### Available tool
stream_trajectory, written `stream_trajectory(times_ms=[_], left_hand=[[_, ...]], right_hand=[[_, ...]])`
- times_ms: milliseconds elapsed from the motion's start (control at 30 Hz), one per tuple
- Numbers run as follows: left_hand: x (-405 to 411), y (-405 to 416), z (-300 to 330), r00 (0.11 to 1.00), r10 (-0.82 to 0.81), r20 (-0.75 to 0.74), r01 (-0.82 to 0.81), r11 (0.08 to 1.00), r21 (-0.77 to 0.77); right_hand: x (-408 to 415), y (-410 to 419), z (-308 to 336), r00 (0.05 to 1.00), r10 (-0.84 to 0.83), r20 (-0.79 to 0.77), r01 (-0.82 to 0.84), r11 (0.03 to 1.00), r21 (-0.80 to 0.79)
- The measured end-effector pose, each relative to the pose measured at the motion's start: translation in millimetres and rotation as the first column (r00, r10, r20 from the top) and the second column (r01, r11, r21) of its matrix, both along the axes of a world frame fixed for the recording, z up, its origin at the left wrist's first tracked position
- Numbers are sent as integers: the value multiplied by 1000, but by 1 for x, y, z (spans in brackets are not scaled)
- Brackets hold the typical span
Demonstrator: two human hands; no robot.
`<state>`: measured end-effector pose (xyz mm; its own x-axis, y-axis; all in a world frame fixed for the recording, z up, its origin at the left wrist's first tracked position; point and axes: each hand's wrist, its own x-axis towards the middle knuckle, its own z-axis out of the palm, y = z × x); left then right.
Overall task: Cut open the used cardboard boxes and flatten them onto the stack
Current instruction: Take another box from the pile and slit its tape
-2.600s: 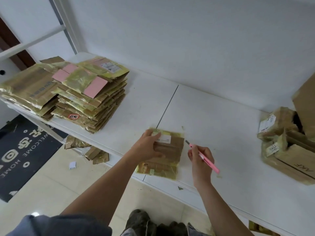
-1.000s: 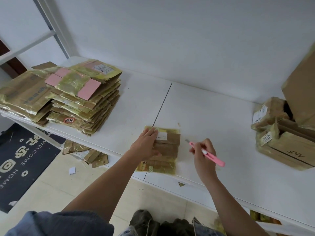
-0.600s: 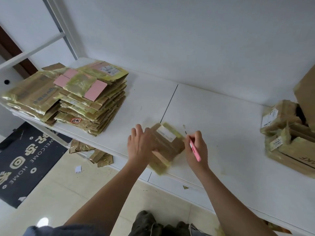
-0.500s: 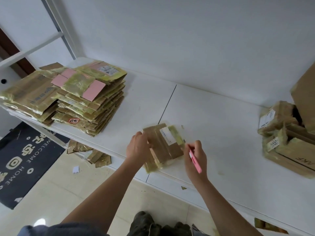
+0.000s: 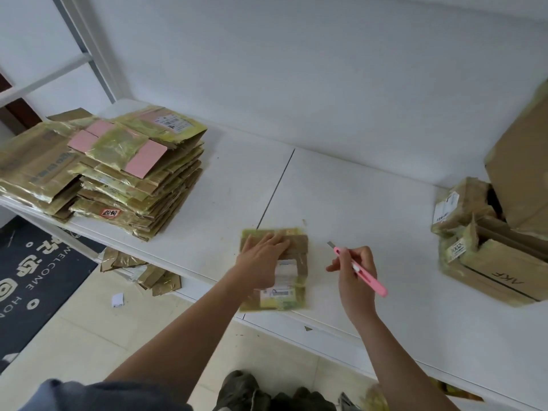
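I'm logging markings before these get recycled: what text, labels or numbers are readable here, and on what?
"AKF", upside down: brown box at right.
"WELCOME" and "HO...", cut off: dark floor mat.
White characters on the mat: unreadable.
Red-edged sticker on the flattened stack: handwriting, illegible.
Shipping labels on the stack, the flat box and the right-hand boxes: too blurred.

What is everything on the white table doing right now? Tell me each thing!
Small taped cardboard box: flattened, lying on the table.
Left hand: pressing flat on it.
Right hand: gripping the cutter.
Pink utility cutter: blade out, off the box.
Stack of flattened cardboard: piled, untouched.
Brown boxes at right: unflattened.
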<state>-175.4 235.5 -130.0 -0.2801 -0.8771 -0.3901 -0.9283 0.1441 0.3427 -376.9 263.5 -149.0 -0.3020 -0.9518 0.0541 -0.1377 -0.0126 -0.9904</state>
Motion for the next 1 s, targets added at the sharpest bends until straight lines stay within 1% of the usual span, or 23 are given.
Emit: stream_trajectory(times_ms=[67,167,233,367,500,633,833,1000], left_hand=[[13,-1,-1,999,-25,-45,26,999,32],[19,-1,-6,989,9,-149,4,996,87],[18,-3,-6,983,37,-179,-21,996,89],[16,-2,-5,980,48,-192,-32,996,85],[15,-1,-4,979,56,-198,-41,996,81],[15,0,-3,973,67,-219,-50,995,84],[17,0,-4,972,65,-226,-46,995,90],[17,0,-7,973,66,-221,-48,995,89]], right_hand=[[-1,-2,-3,998,-3,58,1,999,36],[6,-6,-11,995,19,101,-29,994,107],[14,-7,-15,992,28,126,-46,989,140],[23,-7,-23,989,-18,146,-9,984,179],[25,-6,-24,983,-101,155,76,984,160],[32,-8,-27,978,-89,189,48,976,212],[35,-9,-29,924,-178,337,56,938,342],[30,3,-26,928,-147,343,14,932,363]])
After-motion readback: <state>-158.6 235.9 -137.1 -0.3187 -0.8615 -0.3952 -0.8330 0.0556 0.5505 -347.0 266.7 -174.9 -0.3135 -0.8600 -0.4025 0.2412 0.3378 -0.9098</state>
